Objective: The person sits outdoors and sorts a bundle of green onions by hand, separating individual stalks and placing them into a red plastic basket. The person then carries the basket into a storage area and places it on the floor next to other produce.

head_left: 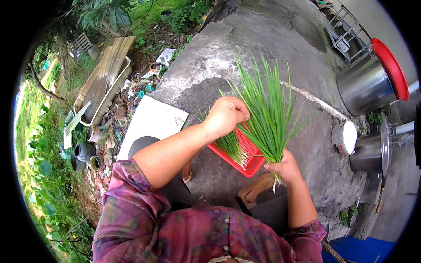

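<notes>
**Two hands on a bunch of green chives above a red basket**

The fingers of the right hand (286, 166) are clenched around the lower stems of a bunch of chives (266, 115), pale root ends poking out beneath the fist. The fingers of the left hand (225, 115) are curled in against the leaves partway up the bunch; they seem to be pinching a few blades, though the back of the hand hides the fingertips, so the exact grip cannot be told.

The bunch stands nearly upright, its blades fanning away from the person, directly over a red plastic mesh basket (248, 154) on the concrete ground (210, 57). More chives (232, 147) lie in the basket.

Likely slips: the fist holds many thin stems at one narrow point, so a sideways tug by the left hand could pull whole stems loose or snap blades, and loosened stems could miss the small basket and land on the gritty concrete.

The left forearm crosses in from the lower left, wrist bent over the leaves; the right forearm rises from below, wrist straight. Steel pots (366, 85) stand well off to the right.
</notes>
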A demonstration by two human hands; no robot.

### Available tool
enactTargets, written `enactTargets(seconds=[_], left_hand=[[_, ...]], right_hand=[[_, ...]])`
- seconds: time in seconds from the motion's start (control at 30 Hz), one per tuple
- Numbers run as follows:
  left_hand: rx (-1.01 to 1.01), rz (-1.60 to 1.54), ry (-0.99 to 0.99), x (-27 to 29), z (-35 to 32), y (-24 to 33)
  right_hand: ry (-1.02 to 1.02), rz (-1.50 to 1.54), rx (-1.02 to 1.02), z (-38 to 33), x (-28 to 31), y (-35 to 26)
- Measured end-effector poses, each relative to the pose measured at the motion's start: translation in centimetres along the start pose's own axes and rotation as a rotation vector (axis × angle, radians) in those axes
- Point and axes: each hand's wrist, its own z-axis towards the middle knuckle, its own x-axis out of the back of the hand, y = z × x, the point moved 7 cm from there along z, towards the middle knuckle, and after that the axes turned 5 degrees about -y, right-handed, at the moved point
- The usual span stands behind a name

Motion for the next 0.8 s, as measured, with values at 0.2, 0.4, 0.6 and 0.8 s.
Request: enactTargets(seconds=[0.2,0.4,0.6,0.8], left_hand=[[0.152,-0.524,0.102,0.6,0.2,-1.7],[0.067,-0.527,0.334,7.0,1.6,-2.7],[0.027,0.42,1.299,29.3,-4.2,-4.5],[-0.2,-0.2,0.543,20.4,-0.3,0.1]], right_hand=[[-0.02,0.098,-0.013,-0.2,-0.4,-0.5],[-0.025,-0.019,0.061,-0.4,0.4,-0.5],[-0.035,-0.136,0.123,-0.7,0.3,-0.6],[0.002,-0.534,0.091,-0.9,2.1,0.2]])
